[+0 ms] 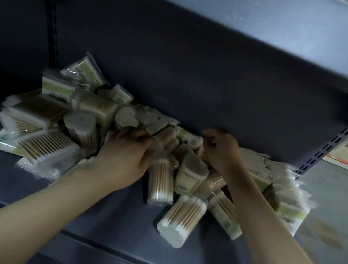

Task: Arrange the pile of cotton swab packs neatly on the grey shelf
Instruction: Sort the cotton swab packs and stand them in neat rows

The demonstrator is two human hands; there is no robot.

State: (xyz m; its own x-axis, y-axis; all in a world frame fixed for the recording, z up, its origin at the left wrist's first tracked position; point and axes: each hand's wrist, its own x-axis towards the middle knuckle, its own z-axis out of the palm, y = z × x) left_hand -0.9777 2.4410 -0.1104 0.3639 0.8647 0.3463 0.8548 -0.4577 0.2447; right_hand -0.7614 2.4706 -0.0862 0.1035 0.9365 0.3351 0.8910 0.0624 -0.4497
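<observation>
A loose pile of cotton swab packs (186, 175) lies across the grey shelf (109, 208), against its back wall. Flat rectangular packs (45, 149) are heaped at the left and right, and rounded tube-like packs (181, 220) lie in the middle and front. My left hand (125, 156) reaches into the middle of the pile, its fingers curled round a rounded pack (167, 137). My right hand (220, 149) sits on the pile further back, fingers curled downward. Motion blur hides whether it holds a pack.
The shelf above (232, 26) overhangs close over the pile. Slotted uprights stand at the back left (52, 35) and at the right (324, 152). Bare shelf surface lies at the front left. A grey floor (340, 205) shows past the shelf's right end.
</observation>
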